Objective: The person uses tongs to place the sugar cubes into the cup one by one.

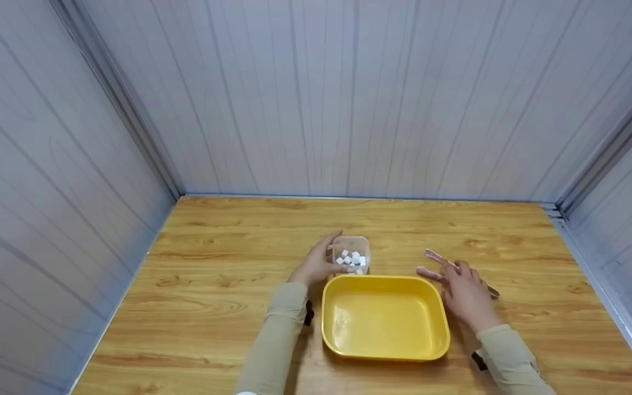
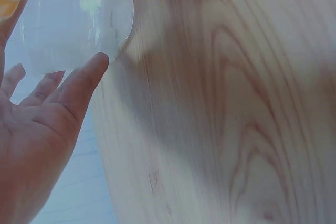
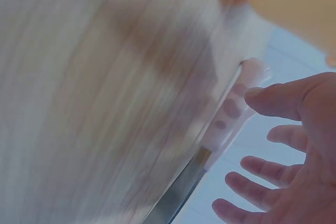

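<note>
A small clear plastic container [image 1: 351, 245] with several white cubes [image 1: 355, 258] in it stands just beyond the yellow basin [image 1: 386, 281]. My left hand [image 1: 316, 264] holds the container from its left side, thumb at the near side and fingers toward the far side. In the left wrist view the thumb tip meets the container's [image 2: 68, 30] lower edge. To the right of the basin lies a pair of metal tongs with pink-covered ends [image 1: 430, 273]. Over the tongs is my right hand [image 1: 465, 293], its fingers spread apart and its thumb at the pink covering [image 3: 233, 108] in the right wrist view.
The wooden table [image 1: 201, 307] is bounded by pale panel walls [image 1: 316, 109] at the back and on both sides. The basin sits between the two forearms, near the front, with nothing in it.
</note>
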`<state>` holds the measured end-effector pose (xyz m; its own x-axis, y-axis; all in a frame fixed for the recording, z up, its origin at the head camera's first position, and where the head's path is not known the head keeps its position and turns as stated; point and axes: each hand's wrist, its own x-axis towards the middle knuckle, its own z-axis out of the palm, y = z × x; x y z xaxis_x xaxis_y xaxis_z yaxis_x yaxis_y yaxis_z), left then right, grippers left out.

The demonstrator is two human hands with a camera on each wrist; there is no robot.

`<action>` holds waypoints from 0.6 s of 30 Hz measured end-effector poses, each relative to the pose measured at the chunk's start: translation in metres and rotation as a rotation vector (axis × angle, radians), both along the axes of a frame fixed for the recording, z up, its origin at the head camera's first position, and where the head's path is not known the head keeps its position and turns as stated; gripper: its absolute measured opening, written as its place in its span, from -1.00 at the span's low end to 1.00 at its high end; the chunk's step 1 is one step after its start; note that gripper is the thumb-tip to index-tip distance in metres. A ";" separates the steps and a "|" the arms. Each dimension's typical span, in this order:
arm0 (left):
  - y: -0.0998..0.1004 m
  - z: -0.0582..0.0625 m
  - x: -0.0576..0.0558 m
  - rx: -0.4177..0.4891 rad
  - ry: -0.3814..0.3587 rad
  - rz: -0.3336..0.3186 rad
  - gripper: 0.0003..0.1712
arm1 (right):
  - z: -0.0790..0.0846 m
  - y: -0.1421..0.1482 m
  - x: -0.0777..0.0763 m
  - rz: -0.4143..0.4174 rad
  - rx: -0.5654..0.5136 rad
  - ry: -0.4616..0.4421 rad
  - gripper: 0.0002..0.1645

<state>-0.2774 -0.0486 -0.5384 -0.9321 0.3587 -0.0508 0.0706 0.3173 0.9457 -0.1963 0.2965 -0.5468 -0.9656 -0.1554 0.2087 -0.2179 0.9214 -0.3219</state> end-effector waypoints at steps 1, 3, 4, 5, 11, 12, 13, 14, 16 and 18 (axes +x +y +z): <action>0.000 0.000 0.000 0.006 0.001 -0.003 0.06 | 0.001 -0.001 0.002 0.002 -0.003 -0.003 -0.25; 0.001 -0.001 0.000 0.020 0.000 -0.007 0.04 | 0.002 -0.003 0.005 0.007 -0.007 -0.014 -0.24; 0.001 -0.001 0.001 0.025 -0.001 -0.008 0.04 | 0.003 -0.003 0.007 0.010 -0.009 -0.022 -0.23; 0.001 -0.001 0.001 0.026 -0.006 -0.007 0.04 | 0.004 -0.004 0.008 0.010 -0.009 -0.030 -0.23; -0.003 -0.001 0.004 0.045 -0.003 0.004 0.07 | 0.007 -0.006 0.013 0.039 0.006 0.001 -0.29; -0.004 0.001 0.005 0.046 0.005 0.011 0.05 | 0.007 -0.007 0.014 0.044 0.010 0.010 -0.29; -0.006 0.002 0.006 0.049 0.017 0.016 0.02 | 0.009 -0.007 0.014 0.048 0.009 0.017 -0.30; -0.008 0.004 0.007 0.038 0.031 0.027 -0.02 | 0.010 -0.007 0.015 0.051 0.007 0.018 -0.29; -0.013 0.007 0.010 0.007 0.063 0.047 -0.12 | 0.013 -0.008 0.016 0.052 -0.002 0.015 -0.28; -0.020 0.011 0.015 -0.050 0.106 0.059 -0.22 | 0.017 -0.008 0.018 0.052 -0.009 0.011 -0.27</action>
<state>-0.2628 -0.0690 -0.5277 -0.9526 0.3025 0.0329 0.1494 0.3706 0.9167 -0.1784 0.2886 -0.5296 -0.9538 -0.2037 0.2210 -0.2693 0.9058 -0.3272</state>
